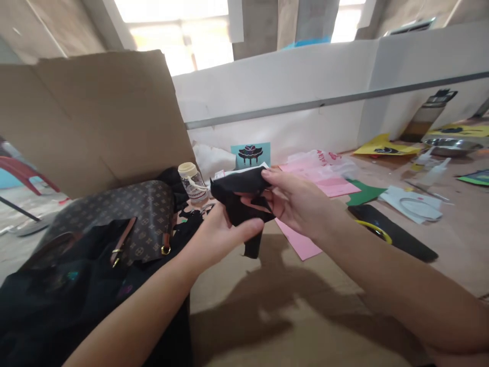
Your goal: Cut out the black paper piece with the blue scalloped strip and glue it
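A piece of black cloth (244,186) is held up between my two hands, above the cardboard on the table. My left hand (225,232) is closed on its lower left part, thumb lying across the front. My right hand (292,196) pinches the upper right edge between thumb and fingers. A narrow strip of the cloth hangs below my left thumb. Behind it stands a teal card (237,158) with a black beaded ornament. Pink sheets (300,239) lie beyond and below my right hand.
On the left are a brown patterned bag (148,214), dark fabric (57,300) and a clear jar (193,183). To the right lie a black flat object (405,237), green felt (364,191), glue bottles (435,173), a metal bowl (453,147) and a tall bottle (424,120). A cardboard panel (99,117) stands behind the bag.
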The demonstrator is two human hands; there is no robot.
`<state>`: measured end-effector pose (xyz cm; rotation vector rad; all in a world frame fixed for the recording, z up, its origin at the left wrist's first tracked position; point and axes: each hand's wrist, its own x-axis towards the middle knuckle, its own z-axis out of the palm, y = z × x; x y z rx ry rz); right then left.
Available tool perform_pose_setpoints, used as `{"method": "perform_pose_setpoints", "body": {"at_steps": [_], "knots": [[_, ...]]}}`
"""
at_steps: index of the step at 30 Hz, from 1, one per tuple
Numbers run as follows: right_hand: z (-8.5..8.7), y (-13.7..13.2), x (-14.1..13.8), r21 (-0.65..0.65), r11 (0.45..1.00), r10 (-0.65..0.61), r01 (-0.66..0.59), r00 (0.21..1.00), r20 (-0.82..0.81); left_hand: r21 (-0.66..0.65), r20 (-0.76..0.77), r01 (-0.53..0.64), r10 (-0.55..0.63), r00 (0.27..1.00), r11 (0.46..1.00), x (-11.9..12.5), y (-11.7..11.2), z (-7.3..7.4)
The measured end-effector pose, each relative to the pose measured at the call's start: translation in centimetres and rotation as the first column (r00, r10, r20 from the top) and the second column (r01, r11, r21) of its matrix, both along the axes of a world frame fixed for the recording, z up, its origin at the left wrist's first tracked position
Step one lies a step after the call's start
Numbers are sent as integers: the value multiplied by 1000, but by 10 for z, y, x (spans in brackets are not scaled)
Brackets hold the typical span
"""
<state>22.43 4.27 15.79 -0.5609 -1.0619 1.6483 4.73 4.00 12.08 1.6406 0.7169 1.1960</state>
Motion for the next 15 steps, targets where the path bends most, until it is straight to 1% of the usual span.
{"method": "perform_pose_setpoints", "body": {"at_steps": [2,3,6,8,11,15], "knots": [[10,2,-4,67,997,36,-35,999,-17,-188,167,3,29,986,982,-2,6,15],[13,3,-5,89,995,49,-47,999,-22,-248,211,3,51,976,969,-4,10,21],[20,7,1,145,989,39,-32,998,-49,-351,246,2,90,965,936,-8,20,33],[20,12,9,174,985,-1,14,997,-72,-416,260,11,107,960,909,-9,23,34],[18,23,23,208,973,-81,95,994,-75,-497,280,31,127,952,867,-10,23,31],[10,36,34,295,927,-252,230,967,39,-579,301,42,165,939,814,-12,23,30]]}}
